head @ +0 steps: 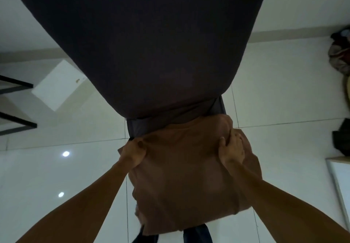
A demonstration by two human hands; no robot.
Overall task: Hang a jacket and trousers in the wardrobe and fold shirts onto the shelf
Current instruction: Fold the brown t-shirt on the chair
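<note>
Below the head camera, a brown shirt [181, 176] is being held up in front of the person's body, over a white tiled floor [280, 95]. Its upper left corner is being gripped by the left hand [133, 152], the fingers curled into the cloth and the thumb pressed on top. Its upper right corner is being gripped by the right hand [232, 149], the fingers wrapped over a bunched fold of the fabric. The shirt is being kept hanging between the two hands, its lower edge reaching toward the bottom of the picture. Above it, a large dark garment [144, 40] is being seen across the top centre, probably the person's own clothing, though the dim light makes that hard to tell. At the floor's right edge, a pile of clothes [340, 53] is lying, and at its left edge a white box [56, 85] is standing beside black bars [17, 85].
</note>
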